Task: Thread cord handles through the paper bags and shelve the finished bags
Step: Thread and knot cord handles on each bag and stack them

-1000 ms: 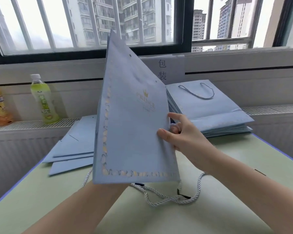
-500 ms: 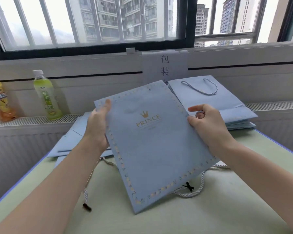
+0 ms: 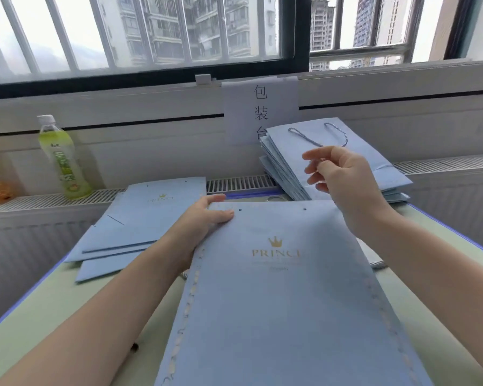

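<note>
bag (image 3: 285, 296) on table (image 3: 39, 310), stacks (image 3: 140, 227) behind

Bright window (image 3: 151, 32) backlight; soft focus, wide-angle edge bending

Matt pale-blue paper bag (image 3: 285, 296) (gold foil print), twisted cord handle (image 3: 318, 135), glossy plastic bottle (image 3: 62, 160), smooth green tabletop (image 3: 53, 310)
</note>
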### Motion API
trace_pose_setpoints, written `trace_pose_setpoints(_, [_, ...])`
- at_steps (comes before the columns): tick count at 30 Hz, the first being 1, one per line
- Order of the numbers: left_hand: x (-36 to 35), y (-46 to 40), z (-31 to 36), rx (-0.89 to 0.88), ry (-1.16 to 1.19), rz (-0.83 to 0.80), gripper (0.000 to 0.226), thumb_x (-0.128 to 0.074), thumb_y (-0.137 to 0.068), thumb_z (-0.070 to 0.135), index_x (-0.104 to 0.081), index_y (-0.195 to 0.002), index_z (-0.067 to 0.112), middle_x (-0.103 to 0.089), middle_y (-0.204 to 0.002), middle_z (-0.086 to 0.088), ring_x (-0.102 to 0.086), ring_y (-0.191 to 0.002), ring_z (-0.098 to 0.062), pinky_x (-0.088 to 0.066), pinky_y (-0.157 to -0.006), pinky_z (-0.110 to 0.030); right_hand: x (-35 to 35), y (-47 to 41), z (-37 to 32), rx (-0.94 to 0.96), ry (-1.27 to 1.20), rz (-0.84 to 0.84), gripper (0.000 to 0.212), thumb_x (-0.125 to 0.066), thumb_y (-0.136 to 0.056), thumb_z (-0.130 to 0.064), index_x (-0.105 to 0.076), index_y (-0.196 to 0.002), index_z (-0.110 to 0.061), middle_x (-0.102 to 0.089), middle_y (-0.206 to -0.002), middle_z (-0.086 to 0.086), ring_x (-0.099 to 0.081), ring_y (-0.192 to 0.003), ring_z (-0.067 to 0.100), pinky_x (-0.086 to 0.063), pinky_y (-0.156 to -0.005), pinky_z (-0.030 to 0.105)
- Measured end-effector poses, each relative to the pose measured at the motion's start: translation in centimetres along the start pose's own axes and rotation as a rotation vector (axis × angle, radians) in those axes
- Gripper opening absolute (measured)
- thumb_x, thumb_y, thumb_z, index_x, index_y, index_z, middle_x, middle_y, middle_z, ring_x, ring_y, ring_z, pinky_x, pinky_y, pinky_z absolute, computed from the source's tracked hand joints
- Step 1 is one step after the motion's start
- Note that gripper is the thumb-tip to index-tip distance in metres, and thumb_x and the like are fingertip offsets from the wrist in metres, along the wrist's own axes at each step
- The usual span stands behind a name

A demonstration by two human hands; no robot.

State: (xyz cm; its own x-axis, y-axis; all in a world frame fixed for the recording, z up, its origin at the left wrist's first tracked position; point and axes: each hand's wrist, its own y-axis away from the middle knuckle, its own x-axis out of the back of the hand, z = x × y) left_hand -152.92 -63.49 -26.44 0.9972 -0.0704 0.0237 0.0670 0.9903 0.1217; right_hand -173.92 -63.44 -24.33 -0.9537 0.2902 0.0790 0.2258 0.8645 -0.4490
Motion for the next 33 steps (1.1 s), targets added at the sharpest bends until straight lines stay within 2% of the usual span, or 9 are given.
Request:
trace_pose_setpoints(5, [-2.1,0.7,-1.0,-0.021,-0.160,0.006,0.022,-0.060,-0.089,0.009,-0.057,-0.110,0.014,-0.063,-0.096,-0.010,-0.063,-0.067,-0.019,-0.052,-0.052,-0.023,-0.4,0.7,-0.8,0.016,-0.065,-0.234,0.038,-0.038,-0.089,0.008,-0.064,-0.103,-0.016,-0.071,-0.090,-0.005,-0.062,-0.079,0.005,-0.049,-0.074,0.019])
trace_pose_setpoints(8, [-2.5,-0.1,-2.0,-0.246,-0.514,0.156,0.009,-0.056,-0.090,0.013,-0.061,-0.098,0.011,-0.061,-0.087,0.000,-0.057,-0.079,-0.017,-0.045,-0.064,-0.025,-1.3,1.8,-0.8,0.032,-0.101,-0.485,0.050,-0.034,-0.087,0.017,-0.063,-0.109,-0.016,-0.071,-0.101,-0.003,-0.063,-0.088,0.003,-0.050,-0.075,0.018])
trace_pose_setpoints(10, [-2.6,-0.2,-2.4,-0.375,-0.701,0.201,0.010,-0.053,-0.092,0.014,-0.062,-0.092,0.011,-0.060,-0.082,0.003,-0.054,-0.079,-0.014,-0.037,-0.062,-0.025,-2.1,2.5,-0.4,0.103,-0.058,-0.547,0.038,-0.042,-0.090,0.015,-0.063,-0.105,-0.012,-0.071,-0.096,0.001,-0.063,-0.081,0.002,-0.049,-0.072,0.015])
trace_pose_setpoints(13, [-2.4,-0.4,-2.8,-0.469,-0.788,0.157,0.015,-0.050,-0.093,0.012,-0.061,-0.083,0.011,-0.058,-0.073,0.006,-0.051,-0.072,-0.013,-0.034,-0.056,-0.016,-3.1,3.2,1.1,0.264,0.208,-0.488,0.010,-0.060,-0.090,-0.006,-0.066,-0.090,-0.013,-0.066,-0.074,-0.005,-0.060,-0.068,0.003,-0.050,-0.070,0.019])
trace_pose_setpoints(17, [-2.0,-0.7,-3.0,-0.507,-0.849,0.096,0.016,-0.048,-0.093,0.011,-0.059,-0.082,0.014,-0.050,-0.071,0.010,-0.045,-0.068,-0.006,-0.033,-0.057,-0.008,-3.2,3.3,3.3,0.458,0.705,-0.433,0.013,-0.060,-0.090,-0.028,-0.062,-0.084,-0.017,-0.053,-0.088,-0.002,-0.050,-0.088,0.016,-0.042,-0.078,0.033])
trace_pose_setpoints(20, [-2.1,-0.8,-3.3,-0.515,-0.913,0.052,0.015,-0.048,-0.095,0.016,-0.062,-0.092,0.012,-0.059,-0.086,0.002,-0.052,-0.083,-0.014,-0.038,-0.067,-0.019,-3.1,3.4,3.5,0.412,0.694,-0.439,0.013,-0.053,-0.093,-0.025,-0.051,-0.083,-0.017,-0.056,-0.087,-0.001,-0.051,-0.085,0.021,-0.044,-0.079,0.041])
trace_pose_setpoints(24, [-2.1,-0.9,-3.9,-0.589,-1.098,0.031,0.023,-0.049,-0.096,0.029,-0.064,-0.106,0.016,-0.063,-0.104,0.002,-0.054,-0.100,-0.015,-0.043,-0.089,-0.035,-3.2,3.3,4.1,0.295,0.701,-0.350,0.012,-0.046,-0.097,-0.024,-0.055,-0.099,-0.017,-0.052,-0.072,-0.008,-0.049,-0.074,0.023,-0.044,-0.069,0.038])
trace_pose_setpoints(29, [-2.2,-0.7,-3.7,-0.702,-0.992,0.080,0.025,-0.051,-0.095,0.032,-0.062,-0.113,0.018,-0.066,-0.100,0.005,-0.059,-0.094,-0.013,-0.047,-0.083,-0.034,-3.3,3.5,4.1,0.291,0.778,-0.374,0.016,-0.045,-0.096,-0.031,-0.059,-0.101,-0.023,-0.049,-0.071,-0.009,-0.050,-0.076,0.023,-0.041,-0.067,0.033])
trace_pose_setpoints(33, [-1.9,-0.7,-3.8,-0.764,-1.036,0.116,0.015,-0.054,-0.094,0.018,-0.068,-0.098,0.015,-0.066,-0.091,0.003,-0.056,-0.087,-0.018,-0.043,-0.071,-0.032,-3.4,3.8,4.0,0.308,0.779,-0.429,0.013,-0.051,-0.093,-0.037,-0.053,-0.089,-0.025,-0.047,-0.067,-0.015,-0.044,-0.072,0.015,-0.034,-0.064,0.031])
